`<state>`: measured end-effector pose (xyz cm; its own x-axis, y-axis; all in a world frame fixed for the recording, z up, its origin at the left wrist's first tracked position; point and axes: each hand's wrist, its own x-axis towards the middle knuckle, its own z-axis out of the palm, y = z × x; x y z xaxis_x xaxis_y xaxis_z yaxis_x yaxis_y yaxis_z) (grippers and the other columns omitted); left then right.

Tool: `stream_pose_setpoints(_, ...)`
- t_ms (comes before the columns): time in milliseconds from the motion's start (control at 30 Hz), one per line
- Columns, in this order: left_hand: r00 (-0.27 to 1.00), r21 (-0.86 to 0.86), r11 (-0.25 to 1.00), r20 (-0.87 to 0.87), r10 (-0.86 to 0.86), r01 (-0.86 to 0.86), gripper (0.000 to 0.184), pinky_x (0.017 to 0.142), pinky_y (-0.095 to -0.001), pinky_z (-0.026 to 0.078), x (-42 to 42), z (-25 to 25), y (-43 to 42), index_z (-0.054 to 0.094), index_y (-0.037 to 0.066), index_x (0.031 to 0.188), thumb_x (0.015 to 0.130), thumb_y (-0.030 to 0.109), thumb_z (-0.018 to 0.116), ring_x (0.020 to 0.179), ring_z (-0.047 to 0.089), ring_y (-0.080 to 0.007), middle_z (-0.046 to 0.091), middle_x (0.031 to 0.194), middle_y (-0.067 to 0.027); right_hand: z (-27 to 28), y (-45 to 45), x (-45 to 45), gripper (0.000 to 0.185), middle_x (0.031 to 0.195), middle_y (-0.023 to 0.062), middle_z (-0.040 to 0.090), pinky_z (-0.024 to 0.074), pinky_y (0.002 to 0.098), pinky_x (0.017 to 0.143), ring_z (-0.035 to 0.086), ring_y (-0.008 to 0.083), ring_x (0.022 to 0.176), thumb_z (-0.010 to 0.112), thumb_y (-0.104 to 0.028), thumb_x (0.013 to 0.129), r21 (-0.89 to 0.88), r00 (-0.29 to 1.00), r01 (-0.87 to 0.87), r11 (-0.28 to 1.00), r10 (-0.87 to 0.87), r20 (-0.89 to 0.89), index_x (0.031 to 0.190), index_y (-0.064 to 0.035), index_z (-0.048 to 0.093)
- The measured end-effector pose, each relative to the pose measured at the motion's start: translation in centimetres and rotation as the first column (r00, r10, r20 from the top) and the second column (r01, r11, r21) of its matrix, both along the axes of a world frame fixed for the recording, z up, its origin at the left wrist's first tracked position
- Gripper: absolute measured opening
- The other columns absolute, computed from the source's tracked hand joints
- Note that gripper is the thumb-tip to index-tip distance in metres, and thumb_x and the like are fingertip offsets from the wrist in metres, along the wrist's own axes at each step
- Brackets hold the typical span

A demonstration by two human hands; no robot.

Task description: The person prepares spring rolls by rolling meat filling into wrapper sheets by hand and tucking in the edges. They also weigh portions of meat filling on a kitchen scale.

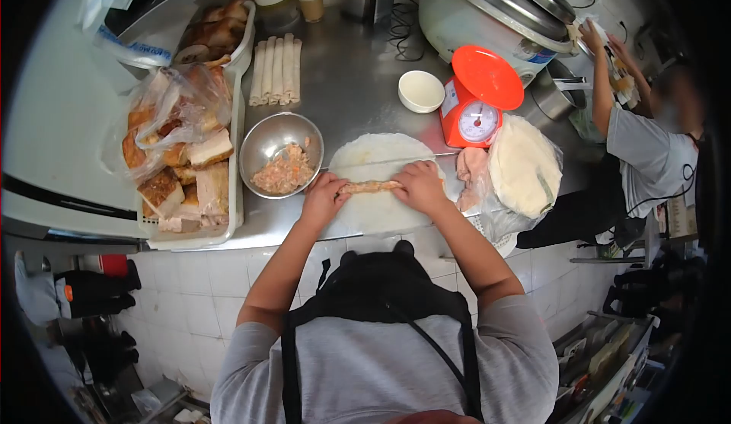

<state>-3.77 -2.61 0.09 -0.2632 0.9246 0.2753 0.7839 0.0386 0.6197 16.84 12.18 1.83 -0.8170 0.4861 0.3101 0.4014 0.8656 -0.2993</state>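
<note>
Just to the right of the metal bowl (282, 154), a thin round wrapper sheet (373, 215) lies flat on the steel counter (343, 123), and a narrow strip of meat filling (371, 186) runs across it from side to side. The left hand (325, 197), the closer of the two to the bowl, has its fingers drawn in narrowly at the strip's left end; the right hand (419, 186), farther right of the bowl, is curled over the other end. Both touch the strip, but whether either one pinches it cannot be told.

The bowl itself holds loose meat filling (285, 170). Beyond it lie several pale rolls (276, 70), side by side. Left of the bowl, a white basket (237, 188) carries chunks of cooked meat (209, 150), partly under a clear plastic bag (179, 112). To the right of the bowl, past the wrapper sheet's far edge, are a small white bowl (421, 91) and a red scale (478, 119); a stack of pale round sheets (521, 165) sits in plastic nearer the counter's front edge.
</note>
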Motion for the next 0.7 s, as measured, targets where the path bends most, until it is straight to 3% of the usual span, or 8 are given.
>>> stream_pose_setpoints(267,1.0,-0.027,1.0,-0.002,-0.001,0.001,0.033,0.086,-0.0353,0.036,0.2,0.6,-0.3,0.064,0.009,0.098,0.067,0.015,0.071,0.097,0.048,-0.0244,0.055,0.097,-0.0039,0.3,2.8,5.3,0.025,0.088,0.0008,0.057,0.0353,0.0365,0.082,0.05,0.0213,0.091,0.07,-0.025,0.064,-0.118,0.999,0.043,0.992,-0.044,-0.006,0.088,-0.0183,0.068)
stream_pose_setpoints(467,0.982,0.136,0.986,-0.154,0.114,-0.094,0.037,0.087,-0.041,0.034,3.3,2.9,-1.7,0.062,0.009,0.098,0.065,0.023,0.071,0.098,0.046,-0.0277,0.052,0.099,-0.0078,-0.3,4.4,6.5,0.032,0.09,0.0019,0.055,0.0347,0.0364,0.084,0.049,0.0215,0.093,0.072,-0.027,0.065,-0.171,1.0,-0.025,0.985,0.026,0.004,0.095,-0.017,0.066)
stream_pose_setpoints(567,0.954,0.165,0.973,-0.28,-0.109,0.16,0.034,0.083,-0.0406,0.034,4.9,1.9,-2.5,0.062,0.011,0.095,0.065,0.024,0.07,0.096,0.047,-0.0267,0.052,0.097,-0.0068,-0.1,4.7,6.6,0.031,0.091,0.003,0.055,0.0346,0.0373,0.085,0.049,0.0223,0.094,0.071,-0.029,0.067,-0.21,0.999,-0.045,0.977,0.04,-0.027,0.094,-0.0155,0.066)
stream_pose_setpoints(600,0.937,0.092,0.967,-0.286,-0.201,0.236,0.032,0.08,-0.0394,0.035,5.4,1.5,-2.2,0.062,0.012,0.095,0.065,0.023,0.07,0.094,0.047,-0.0253,0.051,0.096,-0.0055,0.0,4.8,6.6,0.03,0.091,0.0034,0.055,0.0346,0.0377,0.085,0.049,0.0227,0.094,0.07,-0.03,0.067,-0.224,0.998,-0.053,0.973,0.046,-0.036,0.093,-0.015,0.066)
stream_pose_setpoints(700,0.967,0.03,0.998,-0.249,-0.054,0.063,0.033,0.079,-0.0398,0.035,7.6,0.5,-1.0,0.062,0.012,0.096,0.065,0.022,0.07,0.093,0.047,-0.0254,0.051,0.095,-0.005,0.3,5.0,6.2,0.038,0.101,0.0083,0.054,0.0332,0.0412,0.089,0.047,0.0279,0.099,0.068,-0.035,0.07,-0.401,0.998,0.013,0.916,-0.038,-0.054,0.1,-0.0121,0.063)
